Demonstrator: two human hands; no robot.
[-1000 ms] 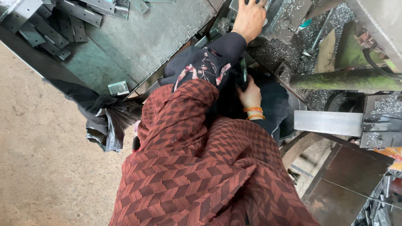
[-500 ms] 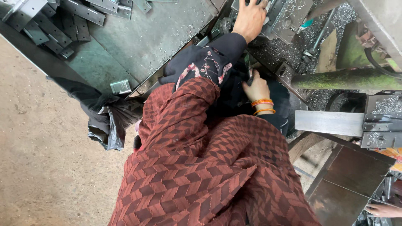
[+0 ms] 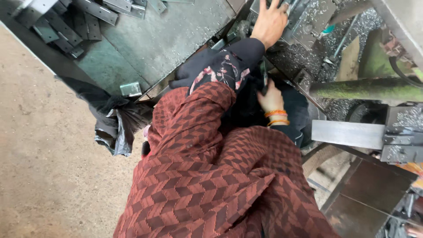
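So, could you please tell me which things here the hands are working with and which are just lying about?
In hand:
left hand on a grey metal part
right hand on a dark upright piece

Lying about:
metal brackets
small bracket
black bag
steel bar

The left hand point(image 3: 269, 21) reaches forward, fingers spread flat on a grey metal machine part point(image 3: 308, 26) strewn with shavings. Nearer the body, the right hand point(image 3: 271, 98), orange bangles at its wrist, closes round a thin dark metal piece point(image 3: 263, 78). Left of both lies a green steel worktable point(image 3: 167, 35) with grey metal brackets point(image 3: 66, 22)
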